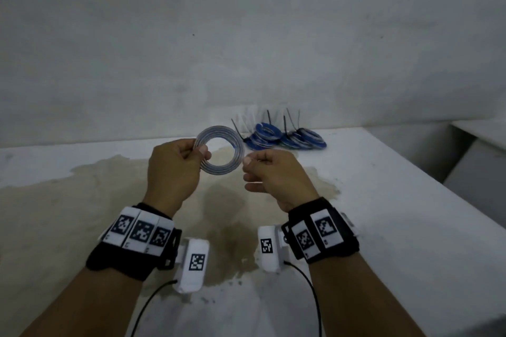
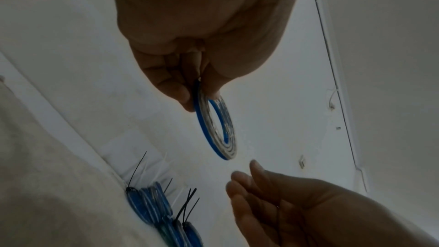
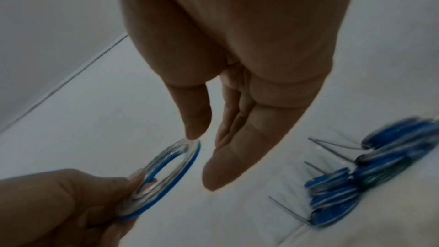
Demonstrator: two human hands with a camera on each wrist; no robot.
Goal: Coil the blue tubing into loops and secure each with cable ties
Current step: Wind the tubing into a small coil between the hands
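Observation:
A flat coil of blue and clear tubing [image 1: 216,130] [image 2: 231,149] [image 3: 187,147] hangs in the air above the white table [image 1: 383,200]. My left hand [image 1: 202,150] [image 2: 194,93] [image 3: 133,181] pinches its left rim between thumb and fingers. No cable tie shows on this coil. My right hand [image 1: 246,165] [image 2: 242,176] [image 3: 206,149] is at the coil's right rim, fingers nearly straight and holding nothing; its thumb tip is at the rim, and contact is unclear.
A pile of tied blue coils [image 1: 284,137] [image 2: 152,206] [image 3: 356,185] lies against the back wall, black cable tie tails [image 1: 268,116] sticking up. Pale ties [image 1: 249,117] lean on the wall behind. A brown stain [image 1: 109,186] covers the table's middle. The table's edge [image 1: 438,180] runs at right.

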